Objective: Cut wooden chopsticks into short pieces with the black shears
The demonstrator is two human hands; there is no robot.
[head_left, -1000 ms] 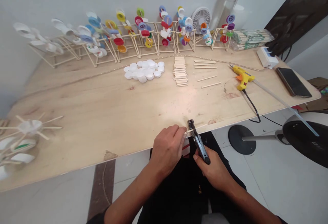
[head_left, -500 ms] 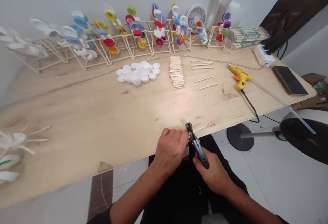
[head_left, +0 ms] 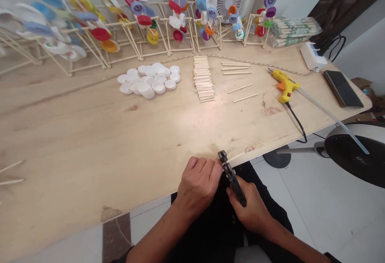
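My right hand (head_left: 251,206) is wrapped round the handles of dark metal pliers (head_left: 232,178) at the table's front edge. The jaws point away from me, across a thin wooden stick (head_left: 236,158). To the right of the jaws, part of the stick sticks out over the tabletop. My left hand (head_left: 200,182) is closed just left of the jaws, with fingers curled at the stick's other end, which they mostly hide. Beyond the hands lie a stack of short wooden sticks (head_left: 203,79) and several loose sticks (head_left: 236,69).
White bottle caps (head_left: 148,79) are heaped left of the stack. Along the wall stand stick frames with coloured cap wheels (head_left: 177,18) and a small fan (head_left: 228,0). A yellow glue gun (head_left: 285,85), power strip (head_left: 313,57) and phone (head_left: 343,89) lie right. A cord (head_left: 255,61) crosses behind.
The view has shifted, so the caps and frames sit further left and higher. Both hands remain at the table edge with the pliers across the stick. A red-and-white patch beneath them is now hidden.
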